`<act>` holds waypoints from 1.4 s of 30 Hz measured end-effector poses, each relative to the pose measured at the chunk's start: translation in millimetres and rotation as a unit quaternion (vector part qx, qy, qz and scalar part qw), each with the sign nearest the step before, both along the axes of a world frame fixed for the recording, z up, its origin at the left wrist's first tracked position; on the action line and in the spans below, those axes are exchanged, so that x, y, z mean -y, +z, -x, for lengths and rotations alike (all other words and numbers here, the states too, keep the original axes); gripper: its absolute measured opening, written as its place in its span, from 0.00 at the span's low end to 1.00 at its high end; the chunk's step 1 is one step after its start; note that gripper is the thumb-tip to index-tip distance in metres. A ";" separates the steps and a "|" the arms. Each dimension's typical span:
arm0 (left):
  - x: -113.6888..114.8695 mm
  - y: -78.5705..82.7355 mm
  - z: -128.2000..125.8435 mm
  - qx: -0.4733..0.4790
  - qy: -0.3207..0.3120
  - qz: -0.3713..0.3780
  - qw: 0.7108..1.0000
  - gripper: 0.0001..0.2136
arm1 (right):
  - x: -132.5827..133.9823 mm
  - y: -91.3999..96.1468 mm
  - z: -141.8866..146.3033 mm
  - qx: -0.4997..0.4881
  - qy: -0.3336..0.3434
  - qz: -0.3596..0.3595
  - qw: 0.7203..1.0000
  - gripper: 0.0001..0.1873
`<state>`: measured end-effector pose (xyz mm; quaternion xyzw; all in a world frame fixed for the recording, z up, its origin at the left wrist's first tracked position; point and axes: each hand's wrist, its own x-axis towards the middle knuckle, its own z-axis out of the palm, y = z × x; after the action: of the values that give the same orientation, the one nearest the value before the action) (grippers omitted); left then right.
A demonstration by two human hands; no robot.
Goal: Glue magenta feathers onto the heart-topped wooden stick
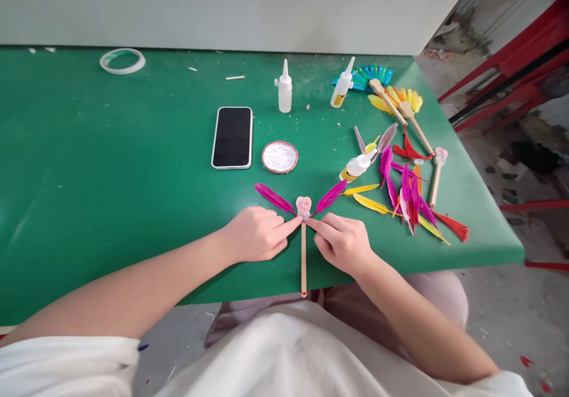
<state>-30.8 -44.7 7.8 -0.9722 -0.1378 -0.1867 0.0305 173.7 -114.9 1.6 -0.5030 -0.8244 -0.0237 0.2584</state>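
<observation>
"Talk me through it left to right, with the pink heart (304, 205) as my clock centre."

"Around half past eight I have the left hand (260, 235), index finger straight, its tip just below the heart; the others are curled, and I can't tell whether they clamp anything. The left feather (272, 197), magenta, points to ten. The stick (304, 258) lies on the green table (133, 178) under the heart and runs to six, reaching the near edge. The right feather (331, 197) points to two. At four the right hand (344, 241) mirrors the left: index tip below the heart, the rest folded, grip unclear."

"How would it handle?"

"Light, I judge. The stick looks stiff; I'd take it at its middle. The feathers look soft and easily creased, so I'd pinch the quills. The heart is glossy, perhaps slippery."

"Containers?"

"At eleven, a shallow red-rimmed dish (280, 156); I can't make out its contents. Near twelve stands a cloudy bottle (285, 95). Before one stands a yellow-labelled bottle (341, 89); at two, a third bottle (357, 166) looks tipped over. I can't read any fill levels."
</observation>
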 end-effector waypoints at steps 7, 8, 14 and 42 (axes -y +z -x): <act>0.3 -0.3 -1.1 -0.008 -0.005 0.013 1.000 0.15 | -0.4 -1.8 1.4 0.006 -0.008 -0.003 1.000 0.14; 0.4 -0.1 -1.2 -0.008 -0.004 0.013 1.000 0.15 | -0.3 -1.9 1.5 0.008 -0.009 -0.004 1.000 0.14; 0.6 1.1 -2.7 -0.013 -0.005 0.013 1.000 0.15 | -0.7 -1.6 3.4 0.017 -0.013 -0.005 1.000 0.13; 1.9 -2.0 -5.0 -0.014 -0.002 0.019 1.000 0.15 | -1.7 -3.5 0.7 -0.022 -0.054 0.017 0.998 0.13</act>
<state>-25.9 -46.6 5.8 -0.9754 -0.1390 -0.1707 0.0141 173.1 -113.3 -1.9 -0.5519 -0.7902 -0.0121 0.2663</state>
